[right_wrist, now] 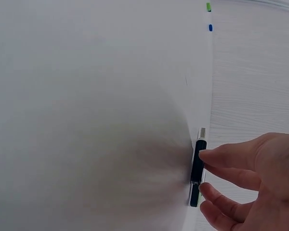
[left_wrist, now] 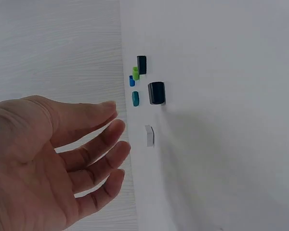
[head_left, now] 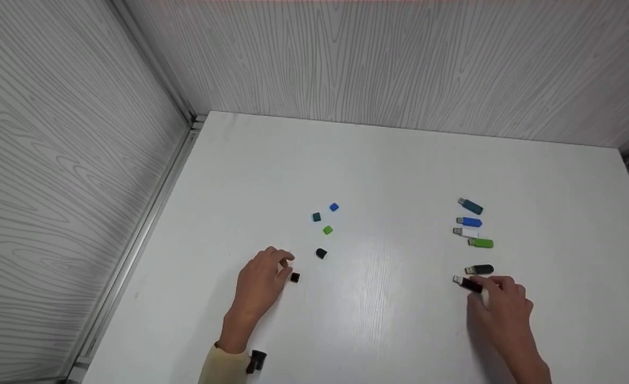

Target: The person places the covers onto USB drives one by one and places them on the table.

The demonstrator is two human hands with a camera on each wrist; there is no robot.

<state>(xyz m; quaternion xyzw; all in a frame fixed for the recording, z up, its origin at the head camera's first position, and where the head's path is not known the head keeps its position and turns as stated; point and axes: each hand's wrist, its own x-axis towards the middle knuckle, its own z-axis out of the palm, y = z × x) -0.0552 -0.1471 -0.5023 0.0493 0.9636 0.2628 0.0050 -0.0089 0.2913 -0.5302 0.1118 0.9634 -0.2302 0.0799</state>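
My left hand [head_left: 261, 280] hovers with thumb and fingers apart, just left of a small black cap [head_left: 295, 277]. The left wrist view shows that hand [left_wrist: 62, 154] empty, with the black cap [left_wrist: 157, 93] and a white cap [left_wrist: 150, 136] beyond its fingertips. The white cap is mostly hidden in the head view. My right hand [head_left: 506, 309] holds a black USB stick [head_left: 471, 285] between thumb and index finger, its metal plug pointing left. In the right wrist view the thumb of this hand [right_wrist: 260, 178] lies against the stick [right_wrist: 198, 161]. Another black stick [head_left: 482, 269] lies just behind.
Teal [head_left: 473, 207], blue [head_left: 471, 222], white [head_left: 469, 233] and green [head_left: 482, 243] sticks lie farther back right. Blue [head_left: 334, 207], teal [head_left: 316, 217], green [head_left: 328, 230] and black [head_left: 321, 253] caps lie mid-table. A black object [head_left: 258, 359] is beside the left sleeve.
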